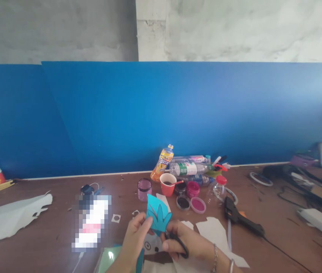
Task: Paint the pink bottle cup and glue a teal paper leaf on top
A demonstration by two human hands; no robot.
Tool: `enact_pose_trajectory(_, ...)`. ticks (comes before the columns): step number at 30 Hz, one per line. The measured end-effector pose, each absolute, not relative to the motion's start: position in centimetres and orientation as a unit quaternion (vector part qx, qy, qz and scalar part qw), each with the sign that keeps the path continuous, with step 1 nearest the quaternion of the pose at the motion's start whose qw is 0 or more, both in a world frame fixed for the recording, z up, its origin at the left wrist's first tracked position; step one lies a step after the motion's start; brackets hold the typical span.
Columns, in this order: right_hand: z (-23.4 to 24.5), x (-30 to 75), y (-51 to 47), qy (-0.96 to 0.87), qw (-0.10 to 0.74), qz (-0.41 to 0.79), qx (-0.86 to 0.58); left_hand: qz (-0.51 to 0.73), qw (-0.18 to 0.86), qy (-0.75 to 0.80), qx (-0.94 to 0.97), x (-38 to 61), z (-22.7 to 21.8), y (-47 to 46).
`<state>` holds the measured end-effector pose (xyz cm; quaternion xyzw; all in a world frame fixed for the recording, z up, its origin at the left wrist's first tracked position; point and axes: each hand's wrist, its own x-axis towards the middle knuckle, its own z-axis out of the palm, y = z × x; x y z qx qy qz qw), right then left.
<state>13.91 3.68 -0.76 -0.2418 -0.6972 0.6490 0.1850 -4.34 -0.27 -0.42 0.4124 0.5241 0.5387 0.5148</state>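
Between the thumb and fingers of my left hand (pixel 136 236) is a piece of blue paper (pixel 154 211) with a leaf-like shape drawn on it in dark lines. My right hand (pixel 184 238) is closed around the dark handles of a pair of scissors (pixel 181 244), at the lower right edge of the blue paper. The scissor blades are mostly hidden by the fingers and the paper. Below the hands lies white paper (pixel 149 245) with dark round drawings, partly covered by my hands.
A black glue gun (pixel 239 215) with a cord lies at right. Behind my hands stand a red paper cup (pixel 167 186), a purple cup (pixel 144 190), paint lids (pixel 198 205) and an orange drink bottle (pixel 162 163). A lit, blurred-out screen (pixel 92 223) is at left.
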Motion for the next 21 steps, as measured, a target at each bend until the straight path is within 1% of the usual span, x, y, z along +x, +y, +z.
enact_pose_trajectory(13,-0.63,14.06,3.79,-0.705,0.175,0.642,-0.245,0.546,0.525,0.505,0.414,-4.39,-0.18,-0.35)
enact_pose_trajectory(21,-1.07,14.19,4.02,-0.709,0.175,0.644,-0.230,0.560,0.547,0.478,0.399,-4.38,-0.96,-0.14)
